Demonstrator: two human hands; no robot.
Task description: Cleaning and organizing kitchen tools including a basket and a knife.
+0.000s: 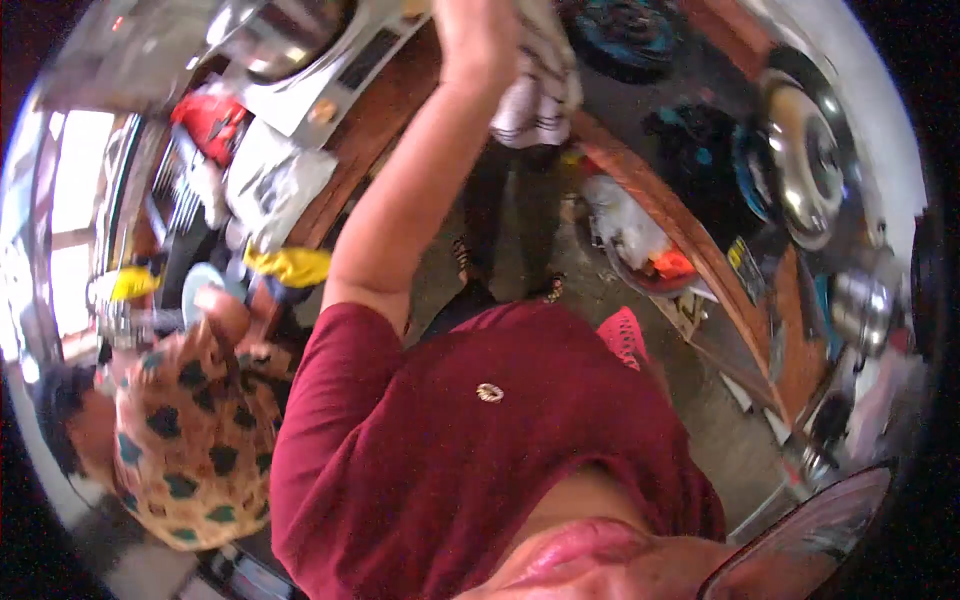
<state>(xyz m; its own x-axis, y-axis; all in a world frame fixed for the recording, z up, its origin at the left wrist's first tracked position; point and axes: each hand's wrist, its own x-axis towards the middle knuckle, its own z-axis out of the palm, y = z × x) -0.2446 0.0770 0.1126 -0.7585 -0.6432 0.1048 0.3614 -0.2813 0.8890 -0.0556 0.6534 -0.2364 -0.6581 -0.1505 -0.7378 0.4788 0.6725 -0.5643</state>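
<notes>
My left forearm reaches up the middle of the view. My left hand (478, 26) is cut off by the top edge, so its fingers and anything in them are hidden. A pale striped cloth (531, 109) hangs right beside its wrist; whether I touch it is unclear. Dark-clothed legs (487, 202) show below the cloth, with patterned footwear at their ends. My right hand is out of view; on that side a dark counter (637, 105) with a wooden edge holds a blue-and-black item (626, 34) and a shiny round metal lid or vessel (804, 161).
At left, a person in a heart-patterned top (199, 442) is near a light-blue round item (210, 289). A metal pot (281, 34), red bag (210, 124), clear plastic bag (274, 180) and yellow cloth (292, 266) lie beyond. A bowl with plastic bags (630, 225) sits below the right counter.
</notes>
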